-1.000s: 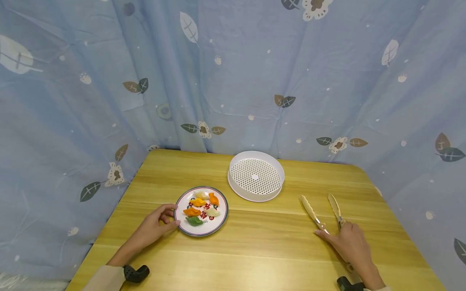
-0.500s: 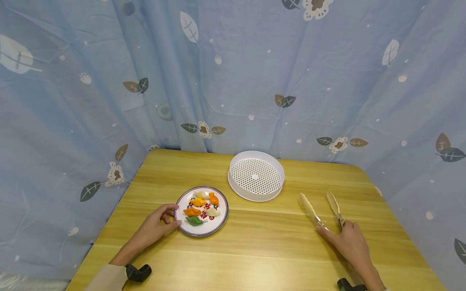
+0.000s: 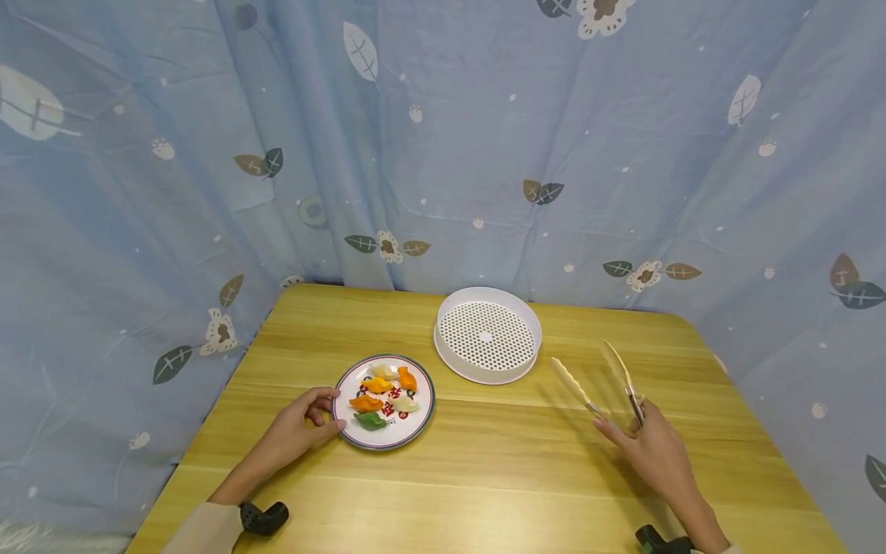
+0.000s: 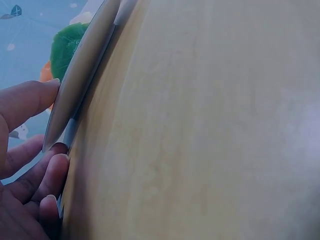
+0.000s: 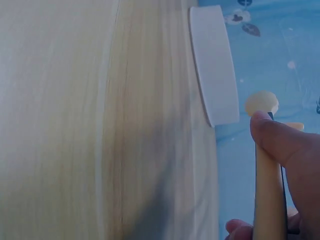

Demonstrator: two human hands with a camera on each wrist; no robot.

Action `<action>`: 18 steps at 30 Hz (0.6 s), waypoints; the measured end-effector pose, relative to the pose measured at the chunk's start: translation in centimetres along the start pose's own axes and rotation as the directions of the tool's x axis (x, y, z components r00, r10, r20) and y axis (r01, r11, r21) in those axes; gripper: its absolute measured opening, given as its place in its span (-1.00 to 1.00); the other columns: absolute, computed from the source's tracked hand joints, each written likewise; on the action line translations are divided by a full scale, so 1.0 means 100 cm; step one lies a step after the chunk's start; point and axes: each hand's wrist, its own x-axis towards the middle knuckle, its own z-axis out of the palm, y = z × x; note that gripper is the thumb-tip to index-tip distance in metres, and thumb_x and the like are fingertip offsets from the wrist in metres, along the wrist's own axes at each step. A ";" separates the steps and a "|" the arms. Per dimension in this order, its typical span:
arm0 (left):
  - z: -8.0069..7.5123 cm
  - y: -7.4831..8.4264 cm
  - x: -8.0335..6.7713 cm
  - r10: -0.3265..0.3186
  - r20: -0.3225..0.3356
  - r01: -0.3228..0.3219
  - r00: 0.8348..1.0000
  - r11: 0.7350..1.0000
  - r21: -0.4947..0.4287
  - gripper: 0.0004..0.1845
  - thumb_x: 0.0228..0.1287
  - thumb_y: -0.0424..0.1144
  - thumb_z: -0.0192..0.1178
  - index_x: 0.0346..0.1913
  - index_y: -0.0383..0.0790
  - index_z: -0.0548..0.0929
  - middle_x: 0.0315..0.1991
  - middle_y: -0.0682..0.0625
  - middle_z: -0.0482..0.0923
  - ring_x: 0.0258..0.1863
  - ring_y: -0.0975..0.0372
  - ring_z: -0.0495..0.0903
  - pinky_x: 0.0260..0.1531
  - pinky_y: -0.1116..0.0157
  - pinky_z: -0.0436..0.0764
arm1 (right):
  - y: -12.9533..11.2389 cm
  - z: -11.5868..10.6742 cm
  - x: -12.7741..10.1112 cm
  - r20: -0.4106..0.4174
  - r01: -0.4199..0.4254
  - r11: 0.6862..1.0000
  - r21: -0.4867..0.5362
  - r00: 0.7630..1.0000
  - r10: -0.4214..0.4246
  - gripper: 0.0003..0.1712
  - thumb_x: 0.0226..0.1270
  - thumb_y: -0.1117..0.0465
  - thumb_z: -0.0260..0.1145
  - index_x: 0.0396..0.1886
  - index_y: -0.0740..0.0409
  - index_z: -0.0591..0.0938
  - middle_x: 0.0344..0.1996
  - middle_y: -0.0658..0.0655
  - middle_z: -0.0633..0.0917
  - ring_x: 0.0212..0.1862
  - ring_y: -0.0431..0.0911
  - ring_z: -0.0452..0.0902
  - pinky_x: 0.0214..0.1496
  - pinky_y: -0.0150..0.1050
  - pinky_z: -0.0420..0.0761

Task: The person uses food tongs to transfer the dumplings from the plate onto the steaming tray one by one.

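Over on the left, the left hand (image 3: 294, 432) has the left rim of the plate (image 3: 415, 422) in a pinch, and the left wrist view shows the thumb on the upper edge with curled fingers lower down beside it. The plate lies on the near left part of the wooden table (image 3: 484, 469), and it carries six little dumplings: a green one (image 3: 370, 421) nearest, an orange one (image 3: 365, 403) just beyond it, a yellow-orange one (image 3: 377, 385) farther on, a white one (image 3: 383, 372) at the far side, a second orange one (image 3: 407, 378) at the far right, and a pale one (image 3: 404, 404) near the right side.

Across to the right, the right hand (image 3: 654, 450) holds the tongs (image 3: 577, 386), thumb on one arm! The two arms stand wide, nothing between them, tips toward the far side, a shadow on the wood below. They're well apart from the plate.

Far side, near the middle, sits a round white basket (image 3: 479, 372) with a perforated floor, just beyond and right of the plate. Behind it all hangs a blue curtain (image 3: 443, 138) with leaves and flowers, and a black device (image 3: 264, 519) sits at the left wrist.
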 end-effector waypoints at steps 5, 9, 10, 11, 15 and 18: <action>0.000 0.001 -0.001 -0.001 0.001 0.001 1.000 1.000 0.002 -0.40 0.26 -0.03 0.49 0.28 -0.15 0.56 -0.04 -0.05 0.56 -0.23 0.16 0.48 -0.24 0.33 0.48 | -0.010 0.002 0.001 -0.027 0.055 0.998 -0.016 0.998 -0.056 -0.17 0.26 -0.42 0.38 0.00 0.27 0.48 -0.24 0.19 0.60 -0.49 -0.05 0.36 -0.48 -0.15 0.36; -0.001 0.001 -0.001 -0.001 0.001 0.001 1.000 1.000 -0.006 -0.41 0.25 -0.04 0.49 0.28 -0.15 0.57 -0.05 -0.05 0.56 -0.23 0.16 0.48 -0.25 0.33 0.49 | -0.017 0.004 0.002 -0.019 0.099 0.995 -0.013 0.995 -0.099 -0.22 0.30 -0.36 0.38 0.08 0.23 0.47 -0.12 0.25 0.64 -0.56 -0.08 0.29 -0.54 -0.15 0.32; -0.001 0.001 -0.001 -0.003 0.001 0.003 1.000 1.000 -0.007 -0.41 0.25 -0.04 0.49 0.28 -0.15 0.57 -0.05 -0.05 0.57 -0.23 0.16 0.49 -0.24 0.33 0.49 | -0.019 0.005 0.002 -0.016 0.110 0.994 -0.014 0.994 -0.110 -0.24 0.31 -0.34 0.39 0.08 0.21 0.47 -0.09 0.26 0.64 -0.57 -0.08 0.29 -0.54 -0.15 0.31; -0.001 0.000 0.000 -0.005 0.000 0.005 1.000 1.000 -0.008 -0.41 0.25 -0.04 0.49 0.27 -0.14 0.57 -0.06 -0.04 0.57 -0.23 0.16 0.49 -0.24 0.33 0.49 | -0.020 0.006 0.003 -0.014 0.122 0.992 -0.016 0.992 -0.122 -0.27 0.33 -0.32 0.39 0.07 0.20 0.47 -0.10 0.26 0.65 -0.59 -0.09 0.28 -0.56 -0.16 0.30; -0.002 0.001 0.000 -0.005 0.002 0.005 1.000 1.000 -0.008 -0.41 0.25 -0.06 0.50 0.27 -0.14 0.58 -0.06 -0.05 0.57 -0.23 0.16 0.50 -0.25 0.33 0.49 | -0.027 0.011 0.005 -0.015 0.160 0.987 -0.024 0.987 -0.160 -0.37 0.37 -0.29 0.37 -0.01 0.16 0.49 -0.31 0.16 0.61 -0.62 -0.12 0.24 -0.58 -0.19 0.25; -0.001 0.002 0.000 -0.010 0.002 0.010 1.000 1.000 -0.010 -0.43 0.24 -0.08 0.50 0.27 -0.14 0.58 -0.07 -0.04 0.57 -0.23 0.16 0.50 -0.25 0.33 0.49 | -0.032 0.014 0.006 -0.030 0.181 0.983 -0.028 0.983 -0.182 -0.44 0.39 -0.29 0.34 -0.09 0.12 0.51 -0.51 0.05 0.47 -0.62 -0.14 0.22 -0.57 -0.21 0.22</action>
